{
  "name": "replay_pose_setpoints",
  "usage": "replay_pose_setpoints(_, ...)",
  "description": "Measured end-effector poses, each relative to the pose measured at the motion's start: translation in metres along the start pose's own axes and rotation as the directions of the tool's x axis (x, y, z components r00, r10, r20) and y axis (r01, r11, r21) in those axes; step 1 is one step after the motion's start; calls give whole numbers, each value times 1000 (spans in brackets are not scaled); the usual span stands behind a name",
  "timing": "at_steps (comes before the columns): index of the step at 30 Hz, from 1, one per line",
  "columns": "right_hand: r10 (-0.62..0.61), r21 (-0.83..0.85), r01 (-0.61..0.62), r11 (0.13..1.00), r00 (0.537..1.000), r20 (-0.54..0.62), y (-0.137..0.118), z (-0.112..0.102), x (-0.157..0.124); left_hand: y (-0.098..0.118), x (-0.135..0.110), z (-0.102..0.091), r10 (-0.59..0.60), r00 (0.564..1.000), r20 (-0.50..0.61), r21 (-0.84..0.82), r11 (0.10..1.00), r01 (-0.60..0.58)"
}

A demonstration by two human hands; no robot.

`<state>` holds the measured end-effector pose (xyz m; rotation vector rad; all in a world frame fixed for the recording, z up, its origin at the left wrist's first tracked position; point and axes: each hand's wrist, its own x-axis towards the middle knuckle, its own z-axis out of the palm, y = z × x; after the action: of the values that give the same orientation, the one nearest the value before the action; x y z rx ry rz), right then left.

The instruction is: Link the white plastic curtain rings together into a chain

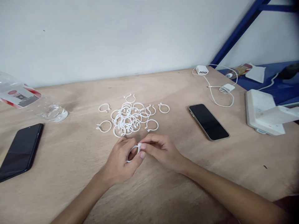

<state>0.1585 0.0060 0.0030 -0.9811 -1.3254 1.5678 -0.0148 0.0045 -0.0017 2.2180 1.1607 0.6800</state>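
Ring [139, 149] between left fingers [136, 161], upper end at right fingers [150, 149]

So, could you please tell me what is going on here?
A person's left hand holds a white ring, with the fingers of the right hand also on it. A loose pile of similar rings lies on the wooden table beyond the hands. One phone lies to the left, another phone to the right.

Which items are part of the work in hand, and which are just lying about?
Part of it:
- white ring, held between left hand and right hand
- pile of rings beyond the hands

Apparently just lying about:
- clear bottle
- left phone
- right phone
- white charger
- cable
- socket block
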Motion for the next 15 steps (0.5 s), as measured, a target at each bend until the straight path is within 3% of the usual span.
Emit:
replay_pose_setpoints(4, 10, -20, -10, 1000, 1000, -14, -2, 0, 2, -1, 0, -1, 45, 999, -7, -32, 998, -45)
replay_pose_setpoints(10, 31, 34, -30, 999, 999, -16, 0, -3, 6, -6, -2, 1, 35, 997, 72, 18, 999, -36)
replay_pose_setpoints(15, 42, -24, -43, 999, 999, -23, -1, -1, 5, -9, -3, 2, 53, 993, 110, 16, 998, -56)
